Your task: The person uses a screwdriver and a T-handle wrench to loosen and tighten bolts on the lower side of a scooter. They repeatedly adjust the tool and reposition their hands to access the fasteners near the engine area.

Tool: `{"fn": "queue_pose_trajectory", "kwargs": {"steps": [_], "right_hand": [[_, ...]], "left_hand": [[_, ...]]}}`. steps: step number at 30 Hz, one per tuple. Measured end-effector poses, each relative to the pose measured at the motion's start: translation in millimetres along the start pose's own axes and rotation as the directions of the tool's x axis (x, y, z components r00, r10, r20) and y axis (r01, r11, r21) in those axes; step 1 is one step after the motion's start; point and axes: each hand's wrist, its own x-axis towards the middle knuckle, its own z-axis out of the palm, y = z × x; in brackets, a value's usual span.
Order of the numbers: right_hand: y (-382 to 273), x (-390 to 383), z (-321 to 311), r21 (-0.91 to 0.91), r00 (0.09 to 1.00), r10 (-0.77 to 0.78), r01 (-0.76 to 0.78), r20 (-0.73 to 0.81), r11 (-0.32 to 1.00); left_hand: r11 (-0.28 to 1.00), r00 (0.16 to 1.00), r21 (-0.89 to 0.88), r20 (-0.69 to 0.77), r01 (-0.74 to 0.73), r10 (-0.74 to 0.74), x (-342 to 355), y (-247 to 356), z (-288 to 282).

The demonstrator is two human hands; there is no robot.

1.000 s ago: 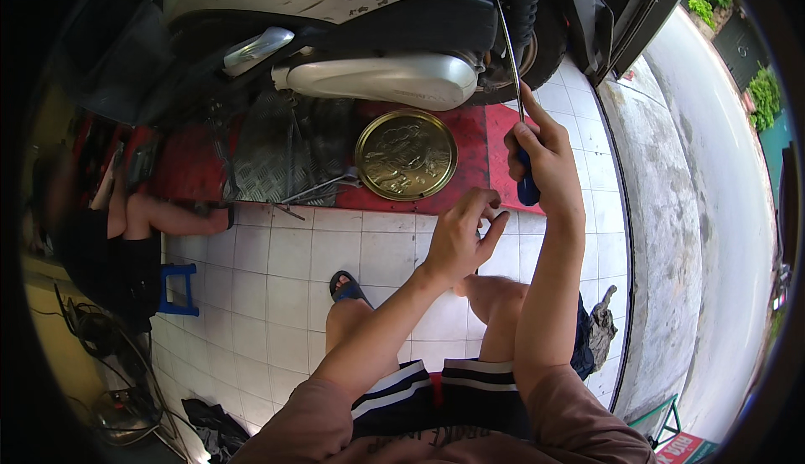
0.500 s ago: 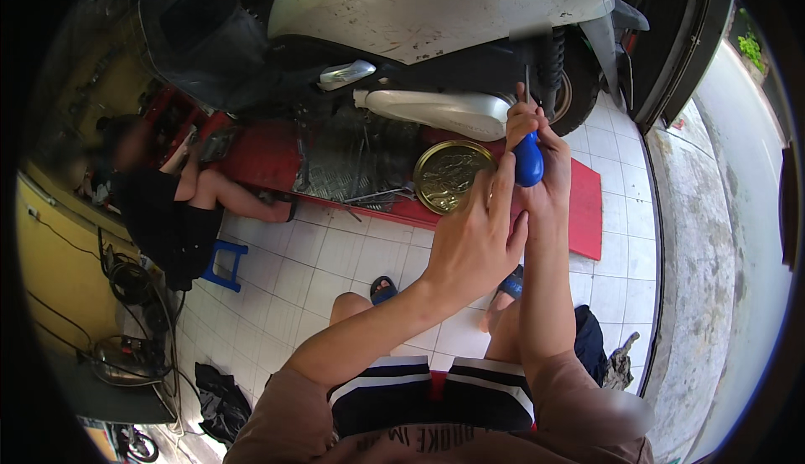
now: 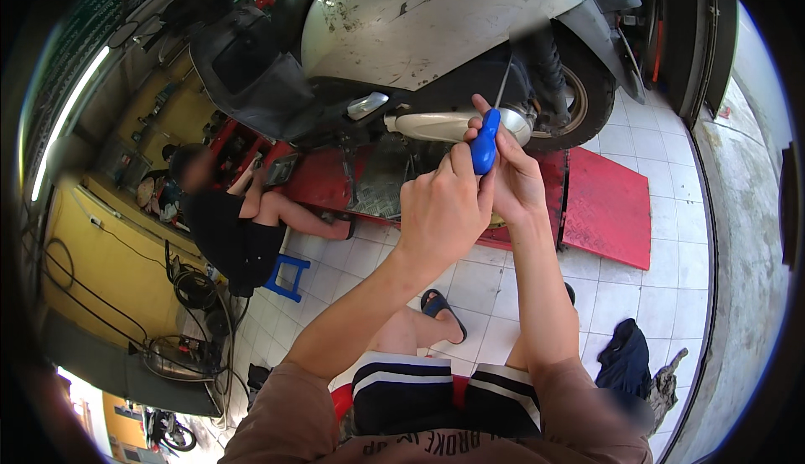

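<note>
You lean in over the near edge of a red platform [image 3: 323, 181], a blue-handled screwdriver [image 3: 485, 142] raised in front of a pale scooter [image 3: 390, 41]. Your right hand [image 3: 513, 175] is closed about the handle, fingers curled behind it and thumb alongside. Your left hand [image 3: 444, 204] is half curled at the handle's lower end, its fingertips up against the blue; whether it grips or merely touches, you cannot tell from this angle. The screwdriver's shaft slants up toward the scooter's rear, near the platform's right end; what its tip meets is unclear. Just above your fingers sits a silver engine cover [image 3: 423, 125], with the rear wheel [image 3: 602, 99] to its right. Off the platform's right end lies a red panel [image 3: 612, 212]. Near its left end, a co-worker [image 3: 222, 229] in dark clothes sits beside a blue stool [image 3: 289, 278].
</note>
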Motion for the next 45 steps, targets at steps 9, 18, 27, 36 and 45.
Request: {"fn": "queue_pose_trajectory", "kwargs": {"steps": [9,18,27,36,45], "right_hand": [[-1,-2,-14,-0.032,0.99,0.011,-0.015,-0.138,0.999],[3,-1,-32,0.189,0.998,0.04,-0.05,0.056,0.981],[-14,-2,-12,-0.092,0.985,0.012,-0.028,-0.172,0.995],[-14,-3,-11,0.078,0.994,0.069,-0.062,-0.088,0.995],[-11,2,-31,0.049,0.993,0.039,-0.033,-0.108,0.998]], "left_hand": [[0.893,0.974,-0.418,-0.072,0.168,-0.217,5,1,23],[-0.386,0.645,-0.656,0.743,0.648,-0.179,-9,-7,26],[0.98,0.978,-0.062,0.102,0.189,-0.182,-3,13,4],[0.883,0.959,-0.406,-0.047,0.236,-0.278,-6,8,31],[-0.43,0.677,-0.681,0.71,0.592,-0.193,-14,-7,50]]}}
